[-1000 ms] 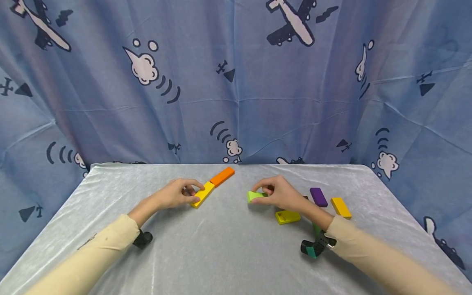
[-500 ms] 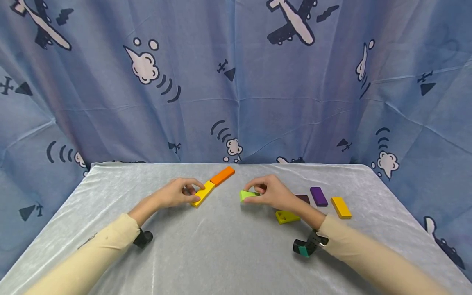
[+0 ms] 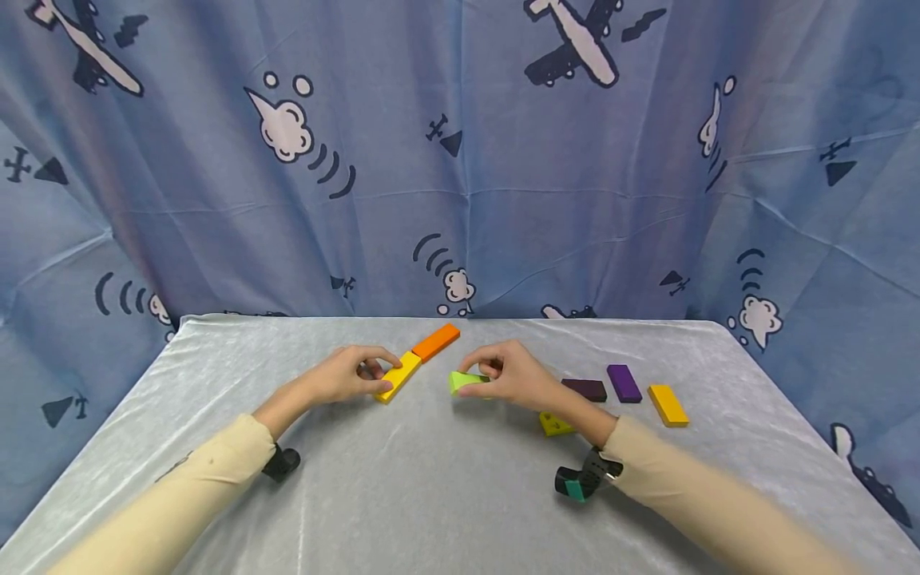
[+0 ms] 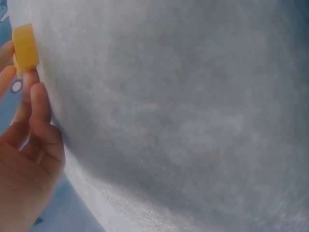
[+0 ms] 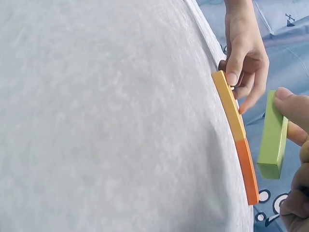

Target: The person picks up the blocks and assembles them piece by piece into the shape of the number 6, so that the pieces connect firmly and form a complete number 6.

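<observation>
My left hand (image 3: 341,375) pinches a yellow block (image 3: 406,374) lying on the cloth, thumb on the near side and index finger further along it. An orange block (image 3: 436,342) continues the line end to end from its far end. To the right of this pair, my right hand (image 3: 513,377) holds a light green block (image 3: 461,382) between thumb and fingers. The right wrist view shows that green block (image 5: 272,137) apart from the yellow and orange row. Only one end of the yellow block (image 4: 26,47) appears in the left wrist view.
Right of the right hand lie a dark brown block (image 3: 585,390), a purple block (image 3: 624,383) and an amber block (image 3: 668,406). Another yellow block (image 3: 555,424) with dark marks is partly hidden by the right forearm. A patterned blue curtain (image 3: 388,160) hangs behind the grey-white tabletop (image 3: 402,495).
My right hand has moved left with the light green block, toward the yellow and orange row. More of the dark brown block now shows. The left hand has stayed in place.
</observation>
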`<state>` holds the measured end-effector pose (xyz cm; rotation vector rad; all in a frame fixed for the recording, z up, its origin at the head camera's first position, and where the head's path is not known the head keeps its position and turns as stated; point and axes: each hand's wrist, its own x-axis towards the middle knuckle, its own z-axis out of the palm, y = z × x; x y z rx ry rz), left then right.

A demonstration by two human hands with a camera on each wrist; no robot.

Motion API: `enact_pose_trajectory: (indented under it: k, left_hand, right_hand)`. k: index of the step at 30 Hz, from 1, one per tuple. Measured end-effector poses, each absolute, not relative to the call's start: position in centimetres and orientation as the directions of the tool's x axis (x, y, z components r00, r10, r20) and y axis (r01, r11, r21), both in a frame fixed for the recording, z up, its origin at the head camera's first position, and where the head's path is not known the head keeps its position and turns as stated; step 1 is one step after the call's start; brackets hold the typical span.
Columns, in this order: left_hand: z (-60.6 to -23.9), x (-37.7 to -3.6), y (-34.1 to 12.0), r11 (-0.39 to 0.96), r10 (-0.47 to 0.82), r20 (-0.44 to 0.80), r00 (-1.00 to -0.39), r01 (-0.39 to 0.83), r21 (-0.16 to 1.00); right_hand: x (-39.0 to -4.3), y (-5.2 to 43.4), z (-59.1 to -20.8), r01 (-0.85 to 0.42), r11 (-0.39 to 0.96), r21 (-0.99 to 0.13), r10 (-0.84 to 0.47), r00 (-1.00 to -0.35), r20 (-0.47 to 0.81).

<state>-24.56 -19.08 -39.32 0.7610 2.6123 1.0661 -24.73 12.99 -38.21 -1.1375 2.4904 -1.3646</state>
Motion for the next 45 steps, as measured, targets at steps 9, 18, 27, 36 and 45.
enact_pose_trajectory:
  k: [9,18,27,36,45]
  left_hand:
    - [-39.3,-24.6,-19.1,0.607,0.537,-0.003,-0.843,0.384,0.696]
    - [-39.2,-24.5,-19.2,0.599,0.538,-0.003,-0.843,0.38,0.704]
    - [-39.2,-24.6,-19.1,0.608,0.541,-0.009,-0.841,0.383,0.695]
    - [-39.2,-24.7,-19.4,0.589,0.559,0.004,-0.829,0.401,0.702]
    - [-39.2,-24.9,-19.5,0.574,0.571,0.008,-0.821,0.407,0.711]
  right_hand:
    - [-24.5,11.8,-38.1,-0.571,0.313,-0.759,-0.654,-0.709,0.264]
    - [-24.2,10.6,-37.8,-0.59,0.275,-0.759,-0.676,-0.68,0.284]
    - [-24.3,9.1,-38.3,-0.603,0.251,-0.757,-0.689,-0.66,0.298]
    - [-24.0,7.3,-38.6,-0.614,0.202,-0.763,-0.715,-0.625,0.314]
    - [-24.0,5.8,-39.0,-0.612,0.239,-0.754,-0.74,-0.617,0.267]
